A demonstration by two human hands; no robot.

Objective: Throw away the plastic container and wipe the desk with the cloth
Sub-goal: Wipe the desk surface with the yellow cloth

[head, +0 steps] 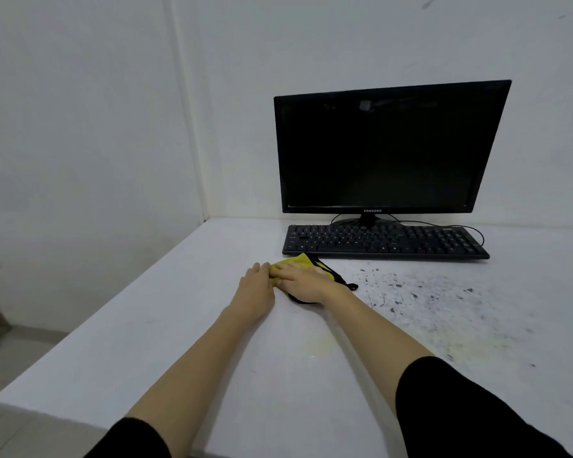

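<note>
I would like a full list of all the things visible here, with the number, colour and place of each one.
monitor: one, black, screen dark, at the back right of the desk.
keyboard: one, black, directly in front of the monitor.
cloth: one, yellow with black edging, by the keyboard's front left corner.
dark specks: many, grey-black, on the desk to the right of the cloth.
desk: one, white, set in a corner of white walls.
left hand: one, touches the cloth's left edge.
right hand: one, lies flat on the cloth.
</note>
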